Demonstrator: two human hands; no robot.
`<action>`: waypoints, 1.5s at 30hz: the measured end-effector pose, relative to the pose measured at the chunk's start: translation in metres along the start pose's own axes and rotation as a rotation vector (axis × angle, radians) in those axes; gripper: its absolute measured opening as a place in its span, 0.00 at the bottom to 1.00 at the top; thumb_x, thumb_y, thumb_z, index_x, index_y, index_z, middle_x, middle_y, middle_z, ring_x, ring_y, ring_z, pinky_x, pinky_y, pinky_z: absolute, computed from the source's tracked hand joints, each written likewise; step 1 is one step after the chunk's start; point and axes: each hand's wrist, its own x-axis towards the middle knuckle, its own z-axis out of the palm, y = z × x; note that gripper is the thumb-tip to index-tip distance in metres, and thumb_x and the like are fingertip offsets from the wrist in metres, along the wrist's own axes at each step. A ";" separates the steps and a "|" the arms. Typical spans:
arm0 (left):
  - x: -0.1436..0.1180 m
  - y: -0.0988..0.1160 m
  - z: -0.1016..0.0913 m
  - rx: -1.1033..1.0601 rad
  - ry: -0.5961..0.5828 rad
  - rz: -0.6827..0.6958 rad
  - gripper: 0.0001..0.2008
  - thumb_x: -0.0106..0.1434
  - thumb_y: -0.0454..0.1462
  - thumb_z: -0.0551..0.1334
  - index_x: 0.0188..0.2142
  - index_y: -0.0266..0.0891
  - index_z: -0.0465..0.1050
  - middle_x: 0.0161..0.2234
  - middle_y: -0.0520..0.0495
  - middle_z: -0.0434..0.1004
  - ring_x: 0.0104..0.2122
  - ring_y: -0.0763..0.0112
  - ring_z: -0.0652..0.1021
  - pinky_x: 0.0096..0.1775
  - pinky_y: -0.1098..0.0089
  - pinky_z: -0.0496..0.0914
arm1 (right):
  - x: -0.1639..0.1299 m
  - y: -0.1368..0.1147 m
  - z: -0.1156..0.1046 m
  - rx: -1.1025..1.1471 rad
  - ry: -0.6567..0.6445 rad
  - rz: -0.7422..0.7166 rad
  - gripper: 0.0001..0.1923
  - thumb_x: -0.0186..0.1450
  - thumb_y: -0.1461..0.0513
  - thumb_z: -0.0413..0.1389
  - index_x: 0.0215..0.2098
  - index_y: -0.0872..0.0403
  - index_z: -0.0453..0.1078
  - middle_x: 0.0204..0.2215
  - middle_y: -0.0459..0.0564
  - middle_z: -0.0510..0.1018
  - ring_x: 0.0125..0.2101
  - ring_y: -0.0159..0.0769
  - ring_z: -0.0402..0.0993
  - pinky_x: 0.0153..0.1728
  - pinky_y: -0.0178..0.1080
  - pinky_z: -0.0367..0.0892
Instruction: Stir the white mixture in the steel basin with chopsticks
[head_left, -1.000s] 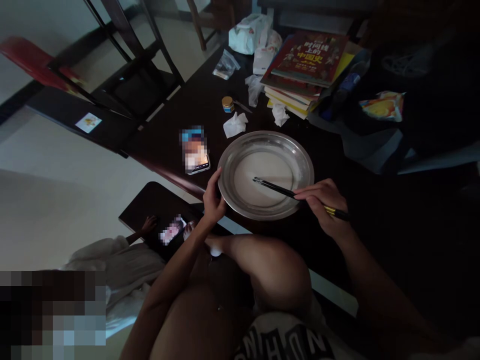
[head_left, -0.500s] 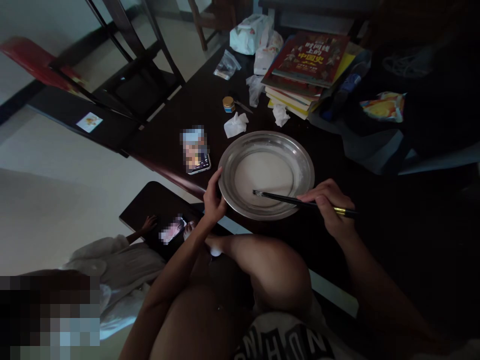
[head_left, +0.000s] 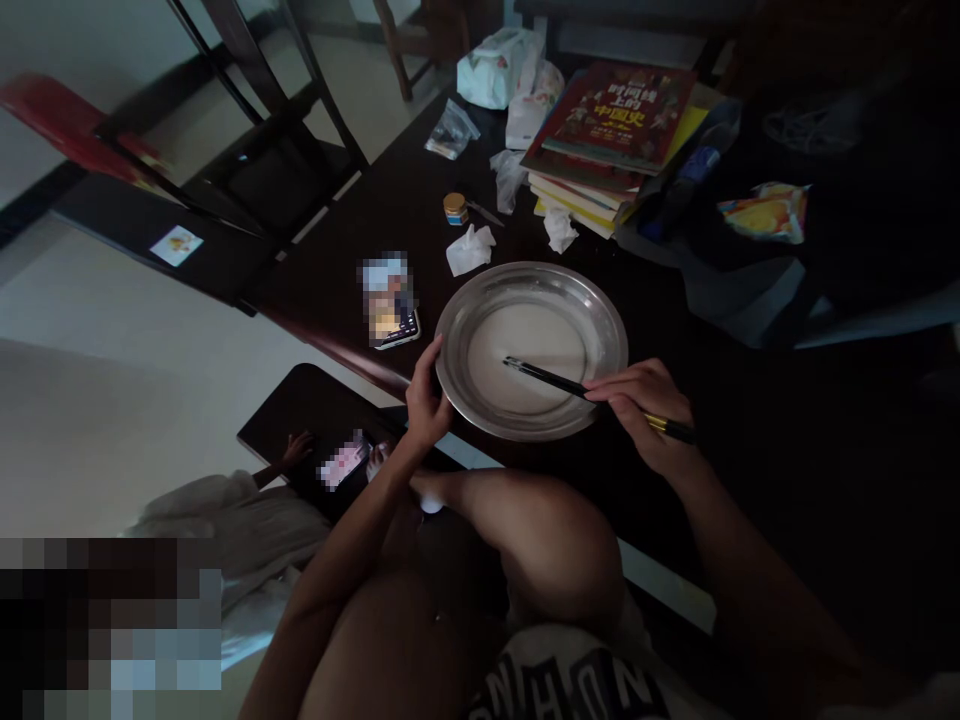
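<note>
A round metal basin stands near the table's front edge, with a whitish liquid or paste covering its bottom. My left hand grips the basin's left rim, thumb at the edge and the other fingers partly hidden. In my right hand is a pair of black chopsticks with gold bands near the back end. Their tips are together over the middle of the white stuff and look coated with it; whether they touch its surface I cannot tell.
Behind the basin lie crumpled tissues, a small gold-lidded jar and a stack of books. A phone lies left of it. At lower left, a person's hand rests on a dark bench beside another phone.
My right hand has moved a little left, carrying the chopsticks; their tips are now farther up toward the middle of the basin. My left hand stays on the rim.
</note>
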 end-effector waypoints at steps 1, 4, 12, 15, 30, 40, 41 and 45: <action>0.000 0.000 0.000 -0.001 -0.001 -0.002 0.33 0.71 0.57 0.56 0.68 0.44 0.60 0.62 0.35 0.73 0.61 0.53 0.76 0.59 0.52 0.74 | 0.000 0.000 0.000 0.006 0.021 0.003 0.13 0.73 0.62 0.52 0.42 0.43 0.80 0.38 0.43 0.87 0.37 0.38 0.82 0.40 0.48 0.69; 0.000 0.000 0.001 0.000 -0.002 0.001 0.33 0.71 0.56 0.56 0.69 0.44 0.59 0.62 0.35 0.73 0.61 0.53 0.76 0.59 0.52 0.74 | 0.000 -0.001 -0.001 0.052 0.056 0.007 0.15 0.74 0.63 0.51 0.43 0.43 0.80 0.36 0.44 0.87 0.35 0.38 0.80 0.38 0.48 0.69; -0.002 -0.003 0.001 -0.021 -0.011 -0.008 0.34 0.71 0.56 0.57 0.69 0.45 0.58 0.63 0.35 0.72 0.62 0.53 0.75 0.60 0.52 0.73 | 0.001 -0.001 -0.001 0.023 0.042 -0.012 0.14 0.73 0.63 0.52 0.43 0.43 0.80 0.38 0.43 0.88 0.36 0.38 0.81 0.39 0.48 0.69; -0.002 -0.003 0.000 -0.034 -0.017 -0.002 0.33 0.71 0.55 0.57 0.70 0.45 0.58 0.64 0.36 0.71 0.63 0.53 0.74 0.62 0.52 0.72 | 0.001 -0.001 -0.001 0.056 0.037 -0.008 0.14 0.73 0.64 0.51 0.44 0.43 0.79 0.36 0.43 0.87 0.35 0.39 0.80 0.38 0.47 0.69; -0.001 -0.003 0.001 -0.008 -0.008 0.018 0.34 0.71 0.54 0.58 0.70 0.45 0.57 0.64 0.36 0.71 0.62 0.53 0.75 0.60 0.53 0.73 | 0.003 -0.003 0.000 -0.003 -0.017 -0.040 0.12 0.73 0.63 0.53 0.41 0.45 0.80 0.39 0.43 0.88 0.37 0.37 0.82 0.40 0.47 0.69; 0.000 -0.003 0.001 -0.024 0.002 0.047 0.33 0.71 0.52 0.59 0.71 0.47 0.56 0.64 0.37 0.71 0.62 0.53 0.75 0.61 0.53 0.72 | 0.002 -0.003 0.000 -0.003 -0.016 -0.033 0.12 0.72 0.65 0.54 0.42 0.45 0.80 0.40 0.43 0.87 0.38 0.37 0.81 0.41 0.47 0.68; 0.000 -0.002 0.001 -0.020 0.005 0.046 0.33 0.71 0.52 0.59 0.70 0.47 0.56 0.64 0.37 0.71 0.62 0.53 0.75 0.61 0.53 0.73 | 0.002 -0.003 0.000 0.001 0.011 -0.024 0.13 0.73 0.65 0.53 0.42 0.45 0.80 0.40 0.44 0.87 0.38 0.37 0.81 0.41 0.47 0.68; 0.000 -0.002 0.001 0.003 0.000 0.032 0.32 0.72 0.52 0.58 0.70 0.45 0.57 0.63 0.36 0.72 0.61 0.54 0.76 0.60 0.53 0.74 | 0.002 -0.003 0.000 0.039 0.033 -0.013 0.14 0.73 0.65 0.52 0.43 0.44 0.79 0.36 0.43 0.87 0.36 0.37 0.80 0.39 0.47 0.68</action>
